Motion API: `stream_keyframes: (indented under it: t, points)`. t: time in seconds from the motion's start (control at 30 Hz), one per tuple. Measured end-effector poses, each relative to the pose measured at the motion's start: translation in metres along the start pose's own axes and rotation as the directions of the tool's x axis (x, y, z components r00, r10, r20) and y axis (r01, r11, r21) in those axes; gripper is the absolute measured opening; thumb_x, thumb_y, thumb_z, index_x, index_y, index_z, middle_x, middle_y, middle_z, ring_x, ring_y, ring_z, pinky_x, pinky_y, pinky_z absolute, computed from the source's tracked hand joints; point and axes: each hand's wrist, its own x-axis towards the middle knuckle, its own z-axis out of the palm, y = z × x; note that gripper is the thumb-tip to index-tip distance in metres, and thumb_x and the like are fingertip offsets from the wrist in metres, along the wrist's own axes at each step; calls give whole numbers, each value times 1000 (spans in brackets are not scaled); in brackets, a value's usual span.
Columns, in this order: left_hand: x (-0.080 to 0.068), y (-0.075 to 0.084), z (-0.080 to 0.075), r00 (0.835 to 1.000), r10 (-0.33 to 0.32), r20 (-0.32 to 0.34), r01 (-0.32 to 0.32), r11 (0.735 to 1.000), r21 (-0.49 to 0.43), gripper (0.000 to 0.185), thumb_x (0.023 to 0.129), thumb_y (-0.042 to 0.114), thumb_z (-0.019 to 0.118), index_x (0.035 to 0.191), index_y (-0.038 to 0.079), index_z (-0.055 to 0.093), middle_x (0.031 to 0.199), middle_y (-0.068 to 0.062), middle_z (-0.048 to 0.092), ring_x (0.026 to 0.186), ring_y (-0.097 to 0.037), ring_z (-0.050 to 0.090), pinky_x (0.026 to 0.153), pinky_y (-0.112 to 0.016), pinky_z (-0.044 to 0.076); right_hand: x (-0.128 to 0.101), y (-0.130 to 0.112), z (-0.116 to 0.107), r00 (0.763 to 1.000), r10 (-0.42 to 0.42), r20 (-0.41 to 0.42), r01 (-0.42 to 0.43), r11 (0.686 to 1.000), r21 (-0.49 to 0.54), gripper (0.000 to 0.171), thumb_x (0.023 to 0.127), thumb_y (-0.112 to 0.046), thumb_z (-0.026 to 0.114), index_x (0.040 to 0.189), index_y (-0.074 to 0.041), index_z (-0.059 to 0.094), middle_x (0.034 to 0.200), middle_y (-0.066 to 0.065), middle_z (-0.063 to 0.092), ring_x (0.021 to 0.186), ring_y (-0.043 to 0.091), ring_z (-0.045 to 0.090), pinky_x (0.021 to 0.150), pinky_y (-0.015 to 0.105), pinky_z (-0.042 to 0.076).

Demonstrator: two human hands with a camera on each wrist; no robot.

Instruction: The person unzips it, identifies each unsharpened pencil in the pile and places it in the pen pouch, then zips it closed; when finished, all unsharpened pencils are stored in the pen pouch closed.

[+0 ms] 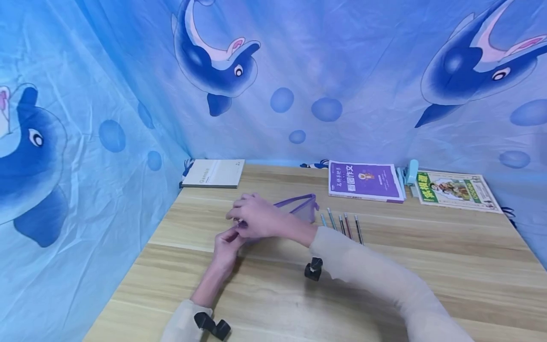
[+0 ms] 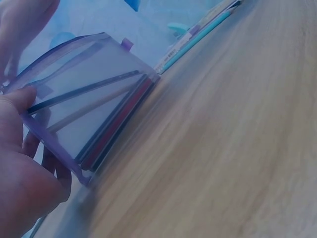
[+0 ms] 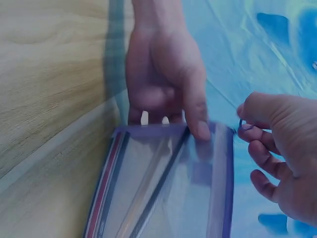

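Note:
A translucent pencil pouch [image 1: 306, 212] with purple trim is held tilted over the wooden table, its far end showing past the right hand in the head view. Several pencils [image 2: 116, 124] lie inside it, one dark red. My left hand [image 1: 226, 248] grips the pouch's short end, thumb on the near face and fingers behind. Crossing above it, my right hand [image 1: 261, 216] pinches a small dark zipper pull [image 3: 242, 125] at the pouch's corner, thumb against forefinger. The right hand's other fingers curl loosely. The zip edge [image 3: 229, 183] runs along the purple border.
Several pencils [image 1: 344, 227] lie side by side right of the pouch. Along the back stand a pale notebook [image 1: 213, 173], a purple book [image 1: 365, 181], a light-blue stapler-like object [image 1: 411, 173] and a green-and-white magazine [image 1: 459, 191]. Dolphin-print cloth [image 1: 299, 57] hangs behind and at left.

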Motion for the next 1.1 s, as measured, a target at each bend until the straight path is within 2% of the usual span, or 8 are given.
stream_keyframes:
  t: [0.13,0.23,0.37,0.47,0.57,0.77,0.93,1.1]
  points:
    - [0,-1,1,999,39,-5,-39,999,-17,37,86,-14,63,107,14,75,103,2,74,94,-12,68,86,-24,55,-10,12,0,999,-3,-47,6,996,85,34,86,-18,77,118,-8,72,106,3,69,95,18,58,88,31,47]
    - [-1,1,2,997,70,-14,-71,997,-33,30,86,-13,66,111,3,72,102,-2,73,91,-14,68,82,-25,57,-13,14,2,998,-32,-49,34,999,38,29,87,-21,77,113,-9,74,102,2,69,90,18,57,84,28,46]
    - [-2,2,3,996,85,-14,-85,996,-35,27,88,-10,66,114,-2,70,101,-3,72,91,-14,67,83,-25,57,-18,15,2,997,-29,-67,28,999,-18,21,87,-25,76,106,-15,76,97,-1,68,87,17,54,78,28,45]
    - [-1,2,4,997,71,-34,-71,997,-6,24,90,-8,65,113,-4,68,100,-2,73,93,-14,66,86,-26,56,-23,17,3,998,28,-61,-32,998,-60,19,86,-29,76,103,-21,77,98,-4,66,89,17,54,77,30,46]
    - [-1,2,6,995,40,-95,-38,999,26,21,89,-8,67,109,-7,67,98,1,73,93,-14,66,88,-26,55,-30,21,3,996,68,-52,-72,994,-85,20,86,-31,75,105,-23,78,101,-5,66,94,17,54,82,33,47]
    - [0,3,5,977,8,-211,4,998,58,20,88,-8,68,107,-12,66,93,4,74,94,-12,67,90,-23,53,-52,36,-1,991,116,-69,-118,992,-36,24,84,-28,76,106,-19,78,105,-1,69,97,19,56,86,39,48]
    - [4,6,-5,961,-18,-275,39,997,73,16,88,-6,71,104,-6,71,92,4,74,96,-8,66,93,-21,51,-86,59,-9,984,155,-86,-158,987,-30,23,84,-25,76,105,-14,77,106,4,69,100,25,59,91,48,49]
    - [8,12,-17,956,-34,-291,71,990,119,21,89,-2,72,108,-10,68,93,5,74,102,-8,63,97,-20,47,-128,84,-16,962,222,-159,-229,973,-25,25,79,-21,82,102,-10,77,105,7,70,100,30,61,91,53,50]
